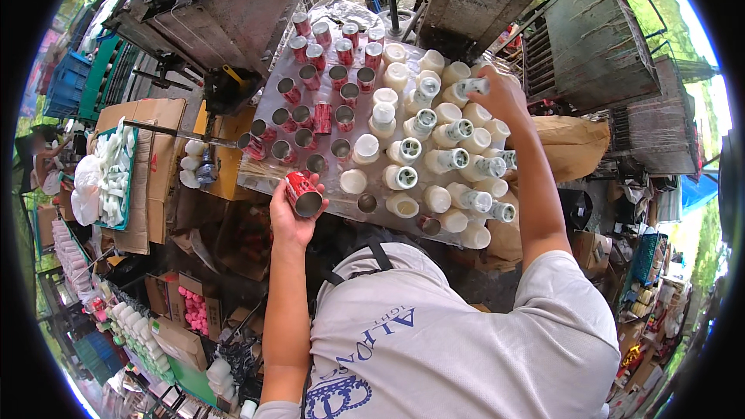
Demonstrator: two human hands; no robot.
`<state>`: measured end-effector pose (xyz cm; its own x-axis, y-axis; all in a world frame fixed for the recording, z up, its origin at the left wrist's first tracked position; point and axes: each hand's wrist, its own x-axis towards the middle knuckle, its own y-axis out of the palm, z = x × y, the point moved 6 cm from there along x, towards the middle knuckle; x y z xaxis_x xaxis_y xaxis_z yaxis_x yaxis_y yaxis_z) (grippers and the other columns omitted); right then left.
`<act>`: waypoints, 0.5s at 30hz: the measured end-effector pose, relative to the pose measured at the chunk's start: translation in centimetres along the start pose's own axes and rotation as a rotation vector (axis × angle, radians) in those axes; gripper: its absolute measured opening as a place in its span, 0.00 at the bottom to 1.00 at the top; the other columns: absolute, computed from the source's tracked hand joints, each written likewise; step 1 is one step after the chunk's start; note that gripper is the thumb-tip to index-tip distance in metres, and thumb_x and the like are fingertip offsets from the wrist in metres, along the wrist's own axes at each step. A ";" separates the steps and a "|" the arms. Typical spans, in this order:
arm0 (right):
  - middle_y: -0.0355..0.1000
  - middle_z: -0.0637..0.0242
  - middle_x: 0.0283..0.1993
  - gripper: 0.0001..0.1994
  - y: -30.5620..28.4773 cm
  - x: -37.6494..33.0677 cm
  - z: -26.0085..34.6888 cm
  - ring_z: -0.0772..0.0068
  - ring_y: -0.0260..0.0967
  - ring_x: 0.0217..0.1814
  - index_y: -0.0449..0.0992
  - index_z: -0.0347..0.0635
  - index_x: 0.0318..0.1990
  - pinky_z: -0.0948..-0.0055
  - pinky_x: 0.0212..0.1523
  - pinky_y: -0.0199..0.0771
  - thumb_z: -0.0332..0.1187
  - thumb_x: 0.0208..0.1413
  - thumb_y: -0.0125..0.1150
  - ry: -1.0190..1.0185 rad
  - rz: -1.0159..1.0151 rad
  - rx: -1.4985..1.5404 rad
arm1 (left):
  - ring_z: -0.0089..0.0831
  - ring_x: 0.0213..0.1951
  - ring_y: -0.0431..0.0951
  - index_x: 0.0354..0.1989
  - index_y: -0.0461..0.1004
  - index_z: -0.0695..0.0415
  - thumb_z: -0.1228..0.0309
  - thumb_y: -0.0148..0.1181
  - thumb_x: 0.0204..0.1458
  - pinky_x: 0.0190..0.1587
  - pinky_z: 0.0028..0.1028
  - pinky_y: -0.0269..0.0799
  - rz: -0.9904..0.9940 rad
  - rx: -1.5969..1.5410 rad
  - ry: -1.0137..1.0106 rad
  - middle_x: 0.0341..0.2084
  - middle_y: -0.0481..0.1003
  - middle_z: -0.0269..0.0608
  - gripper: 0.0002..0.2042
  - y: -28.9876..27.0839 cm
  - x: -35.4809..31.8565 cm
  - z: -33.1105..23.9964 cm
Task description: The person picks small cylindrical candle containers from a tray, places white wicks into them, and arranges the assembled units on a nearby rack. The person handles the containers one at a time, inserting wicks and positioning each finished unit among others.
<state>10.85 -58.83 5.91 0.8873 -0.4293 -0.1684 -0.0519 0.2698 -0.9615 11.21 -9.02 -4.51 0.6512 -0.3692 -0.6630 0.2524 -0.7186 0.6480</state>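
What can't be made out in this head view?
Head view: far end of the red can, turned away in the left hand.
Head view: whether the right hand grips the pale cylinder or just touches it; too small.
Head view: pink items, too small to identify.

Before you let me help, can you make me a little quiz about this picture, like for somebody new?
1. What is in the left hand?
2. True or false: most red cans stand to the right of the pale cylinders.
3. Where in the picture is the cluster of bright pink things? A) upper right; B) lower left; C) top middle.

Key:
1. A red can.
2. False: most red cans stand to the left of the pale cylinders.
3. B.
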 end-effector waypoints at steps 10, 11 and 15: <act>0.81 0.54 0.50 0.27 8.4 2.6 -1.4 0.46 0.79 0.55 0.77 0.51 0.57 0.51 0.52 0.78 0.37 0.47 0.78 -0.251 0.129 -0.099 | 0.43 0.49 0.83 0.56 0.74 0.54 0.55 0.51 0.67 0.46 0.49 0.85 0.001 0.010 0.013 0.52 0.80 0.47 0.18 1.2 -0.1 0.7; 0.81 0.53 0.50 0.27 8.5 2.5 -1.3 0.46 0.79 0.55 0.77 0.51 0.57 0.51 0.52 0.77 0.38 0.47 0.78 -0.250 0.126 -0.084 | 0.43 0.49 0.83 0.56 0.74 0.54 0.55 0.51 0.67 0.46 0.48 0.86 -0.007 0.005 0.011 0.52 0.80 0.47 0.18 1.0 0.0 0.7; 0.81 0.51 0.51 0.28 7.8 2.2 -0.4 0.45 0.78 0.56 0.77 0.51 0.58 0.50 0.53 0.77 0.42 0.49 0.78 -0.233 0.143 -0.051 | 0.41 0.48 0.84 0.58 0.74 0.54 0.54 0.52 0.67 0.44 0.45 0.87 -0.016 -0.032 -0.005 0.51 0.80 0.46 0.19 0.2 0.1 1.0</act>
<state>12.23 -58.05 -2.00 0.9505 -0.1783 -0.2544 -0.2022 0.2669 -0.9423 10.59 -9.76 -4.81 0.6431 -0.3612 -0.6752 0.2857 -0.7048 0.6493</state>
